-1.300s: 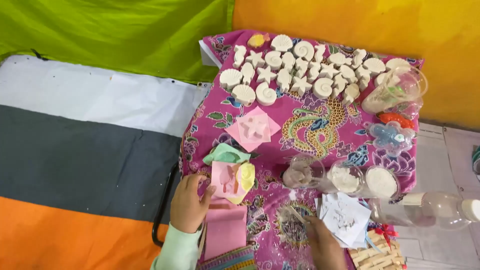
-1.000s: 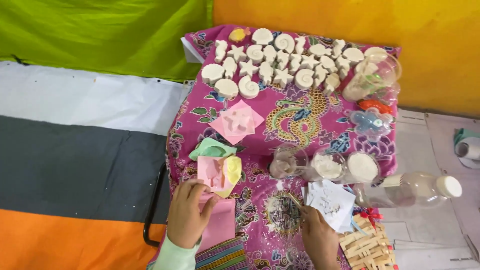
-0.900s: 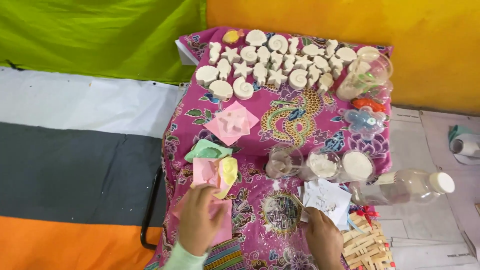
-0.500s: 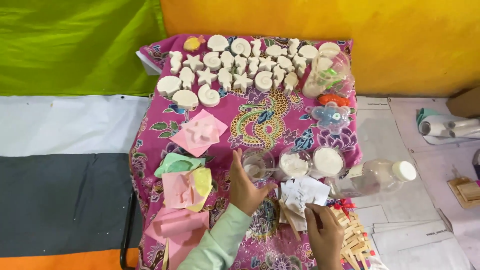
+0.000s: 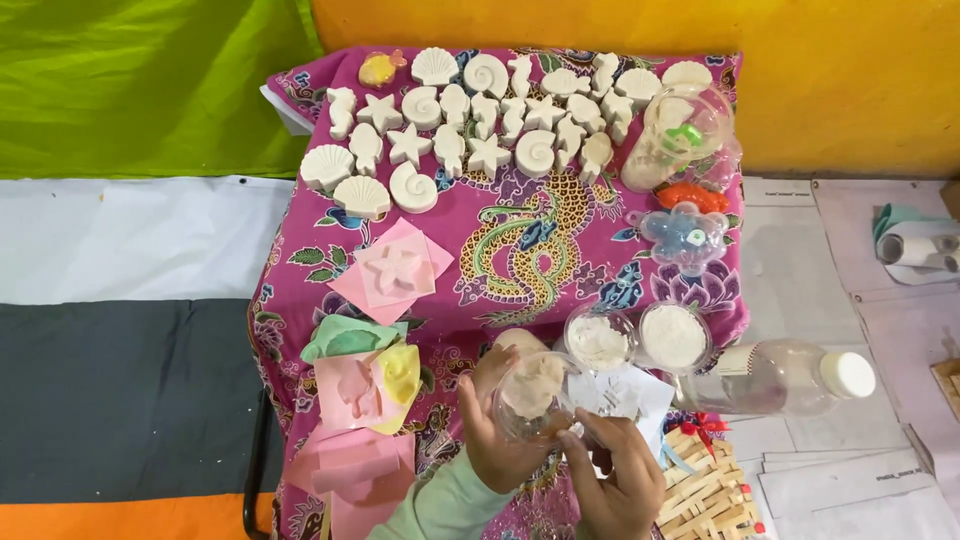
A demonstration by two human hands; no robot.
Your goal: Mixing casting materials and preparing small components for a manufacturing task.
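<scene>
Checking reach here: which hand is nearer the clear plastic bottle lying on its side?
Right. The right hand sits left of and below the bottle; the left hand, holding a clear cup, is farther left.

Left hand (image 5: 495,425) grips clear cup (image 5: 535,398) (whitish contents); right hand (image 5: 620,480) beside.

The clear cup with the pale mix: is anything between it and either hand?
Nothing visible. The left hand is wrapped around the clear cup, lifted above the patterned cloth. The right hand is at the cup's lower rim, fingers touching it. The two powder bowls and the plastic bottle sit off to the right.
</scene>
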